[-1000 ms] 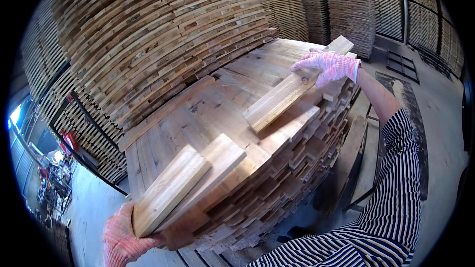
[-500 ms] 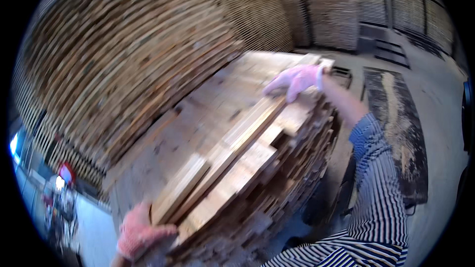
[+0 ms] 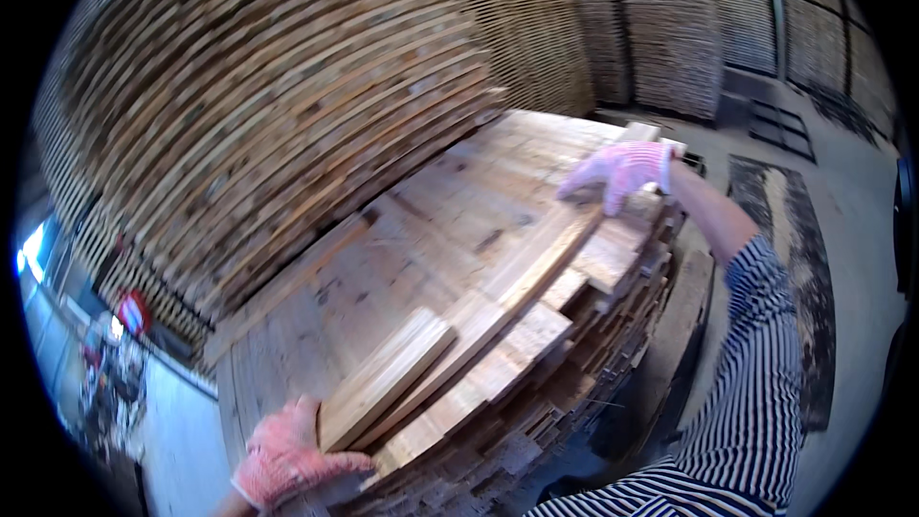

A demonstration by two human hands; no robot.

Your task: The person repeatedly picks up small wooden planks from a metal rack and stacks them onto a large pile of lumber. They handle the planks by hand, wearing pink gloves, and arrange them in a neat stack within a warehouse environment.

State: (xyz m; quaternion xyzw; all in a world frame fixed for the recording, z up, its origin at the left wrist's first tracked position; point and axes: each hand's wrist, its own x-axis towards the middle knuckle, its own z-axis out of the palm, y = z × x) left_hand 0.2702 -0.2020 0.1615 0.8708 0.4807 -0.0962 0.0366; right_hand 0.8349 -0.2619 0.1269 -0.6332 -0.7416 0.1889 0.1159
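Observation:
Several pale wooden strips (image 3: 459, 340) lie side by side along the near edge of a wide stack of boards (image 3: 364, 287). A shorter strip (image 3: 388, 378) rests at the left end, on the far side of the longer ones. My left hand (image 3: 295, 455), in a pink knitted glove, is curled round the strips' left ends, its thumb pointing right across them. Toward the far right end, my right hand (image 3: 622, 172), also gloved in pink, reaches over the long strip from above, fingers bent down on it. The undersides of its fingers are hidden.
Tall stacks of layered boards (image 3: 287, 96) rise behind the near stack, with more stacks (image 3: 665, 29) farther back. On the floor at right lies a dark mat (image 3: 809, 297) with sawdust-like debris. A red round object (image 3: 132, 311) stands at far left.
The view has shifted, so the stack, strips and both hands appear farther right and slightly lower. Both hands stay at the same strip ends.

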